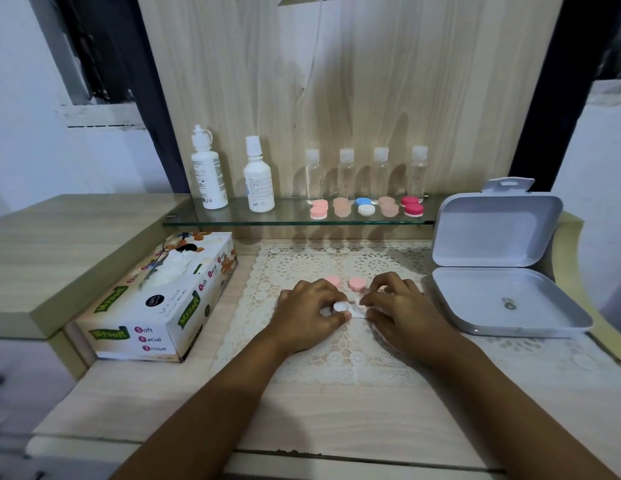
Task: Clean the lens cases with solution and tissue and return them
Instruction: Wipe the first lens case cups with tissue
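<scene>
White plastic pinched between both hands: the lens case (349,309) sits right at the fingertips over the lace doily (337,355), the left hand (311,311) gripping one end, the right hand (401,311) gripping the other with a bit of tissue tucked under its fingers. Just beyond the knuckles, two pink caps (345,283) lie on the doily. Tissue box (156,303) to the left, open grey tin (503,271) to the right. Up on the glass shelf (295,218), five more lens cases (366,206) line up before the solution bottles (233,174).
</scene>
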Available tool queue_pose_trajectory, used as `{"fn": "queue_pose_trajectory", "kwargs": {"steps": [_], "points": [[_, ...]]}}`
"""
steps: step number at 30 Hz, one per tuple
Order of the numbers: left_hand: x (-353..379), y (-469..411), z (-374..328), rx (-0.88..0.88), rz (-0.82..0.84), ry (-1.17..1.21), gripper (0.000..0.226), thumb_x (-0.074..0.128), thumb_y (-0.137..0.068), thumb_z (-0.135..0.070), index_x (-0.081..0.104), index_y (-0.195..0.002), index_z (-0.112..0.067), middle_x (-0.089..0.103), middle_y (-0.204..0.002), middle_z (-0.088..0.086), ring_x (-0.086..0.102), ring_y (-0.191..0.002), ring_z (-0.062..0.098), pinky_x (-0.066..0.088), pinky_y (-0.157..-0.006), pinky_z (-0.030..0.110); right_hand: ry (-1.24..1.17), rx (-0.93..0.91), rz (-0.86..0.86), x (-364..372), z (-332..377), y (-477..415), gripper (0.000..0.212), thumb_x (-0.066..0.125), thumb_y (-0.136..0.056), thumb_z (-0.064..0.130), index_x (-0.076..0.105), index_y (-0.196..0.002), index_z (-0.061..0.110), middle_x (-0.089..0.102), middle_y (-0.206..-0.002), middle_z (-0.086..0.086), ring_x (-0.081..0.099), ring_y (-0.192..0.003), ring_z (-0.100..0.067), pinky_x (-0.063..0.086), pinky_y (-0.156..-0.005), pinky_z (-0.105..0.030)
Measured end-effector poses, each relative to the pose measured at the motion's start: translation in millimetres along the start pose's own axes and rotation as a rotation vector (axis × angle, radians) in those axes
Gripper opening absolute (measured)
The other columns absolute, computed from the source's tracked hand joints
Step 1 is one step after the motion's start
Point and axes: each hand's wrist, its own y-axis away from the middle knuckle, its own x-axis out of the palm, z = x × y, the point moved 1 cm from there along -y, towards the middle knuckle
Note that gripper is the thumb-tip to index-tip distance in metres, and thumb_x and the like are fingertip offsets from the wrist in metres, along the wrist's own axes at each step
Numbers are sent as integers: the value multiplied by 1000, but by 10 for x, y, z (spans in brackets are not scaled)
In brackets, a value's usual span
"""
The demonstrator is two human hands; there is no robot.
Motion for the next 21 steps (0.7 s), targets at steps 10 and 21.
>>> {"fn": "queue_pose_trajectory", "kwargs": {"steps": [10, 21], "points": [[-13, 4, -11, 3, 5, -20, 30, 57, -89, -42, 62, -117, -33, 54, -122, -16, 40, -117, 11, 25, -93, 33, 186, 16, -22, -27, 57, 41, 34, 36, -96, 38, 49, -126, 29, 36, -134, 7, 37, -119, -18, 35, -93, -36], [-2, 19, 3, 18, 11, -17, 31, 54, -90, -42, 61, -119, -34, 53, -119, -11, 39, -116, 11, 23, -92, 31, -144, 79, -8, 25, -6, 39, 26, 52, -92, 28, 62, -116, 27, 45, -121, 8, 43, -114, -15, 36, -98, -38]]}}
